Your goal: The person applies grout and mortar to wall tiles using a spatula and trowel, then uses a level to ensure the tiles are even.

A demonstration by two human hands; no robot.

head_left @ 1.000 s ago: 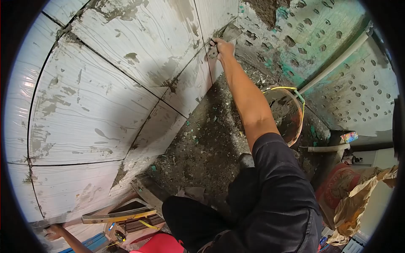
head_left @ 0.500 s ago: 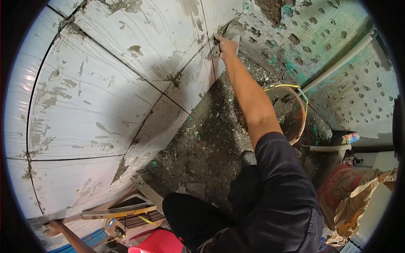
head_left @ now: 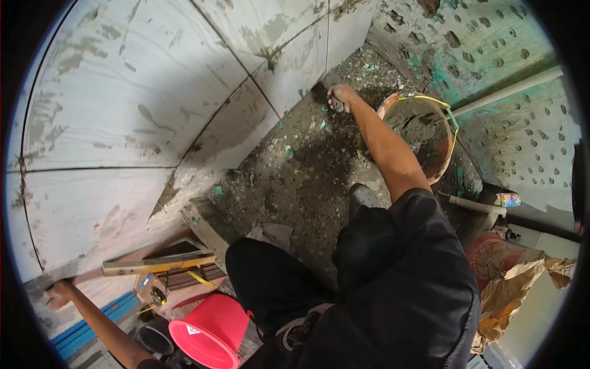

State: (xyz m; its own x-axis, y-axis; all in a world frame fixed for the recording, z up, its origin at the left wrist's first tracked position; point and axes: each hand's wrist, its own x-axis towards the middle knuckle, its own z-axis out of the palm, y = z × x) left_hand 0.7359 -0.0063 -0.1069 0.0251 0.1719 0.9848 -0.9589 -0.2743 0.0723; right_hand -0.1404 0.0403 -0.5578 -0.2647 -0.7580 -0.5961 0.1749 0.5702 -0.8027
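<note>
My right hand [head_left: 342, 99] is closed around the handle of a trowel [head_left: 330, 80], whose blade lies by the lower edge of the white wall tiles [head_left: 295, 71]. Just right of that forearm stands a round bucket [head_left: 440, 171] with grey mortar [head_left: 421, 126] in it. Far off to the left, my left hand [head_left: 59, 295] rests against the tiled wall's edge, fingers apart and partly blurred, with nothing visible in it. Grey smears mark several of the tiles.
Rough, debris-strewn floor [head_left: 289, 184] lies ahead of my knees. A pitted green wall [head_left: 516, 123] with a pipe [head_left: 510, 92] rises on the right. A pink-red bucket [head_left: 212, 329], a spirit level [head_left: 153, 265] and a tape measure [head_left: 158, 296] sit lower left; torn paper sacks [head_left: 510, 295] lie lower right.
My right hand has come down from the tile joint near the corner to the tiles' bottom edge, still with the trowel. The view has shifted, showing more of the pink-red bucket.
</note>
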